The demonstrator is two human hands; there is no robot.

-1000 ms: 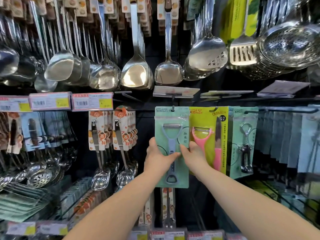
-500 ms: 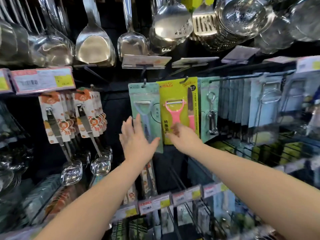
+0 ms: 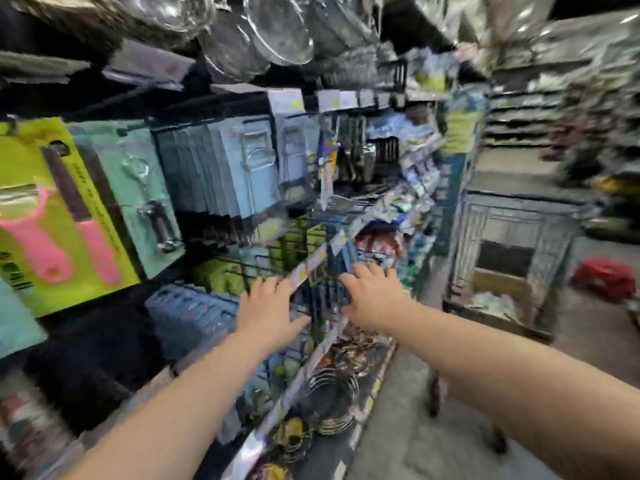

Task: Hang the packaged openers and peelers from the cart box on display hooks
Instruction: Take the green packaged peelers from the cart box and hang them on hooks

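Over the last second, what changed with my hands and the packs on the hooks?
The left hand and right hand let go of the mint peeler pack and swung right toward the cart, empty. The yellow peeler pack and opener pack stayed hanging.

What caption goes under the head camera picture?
Left hand and right hand stretch out open and empty, yellow peeler pack hanging at left, wire cart at right.

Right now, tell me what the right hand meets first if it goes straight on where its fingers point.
Probably the shelf's price-label strip: the open right hand points its fingers up toward it. Motion blur hides the depth, so that is uncertain.
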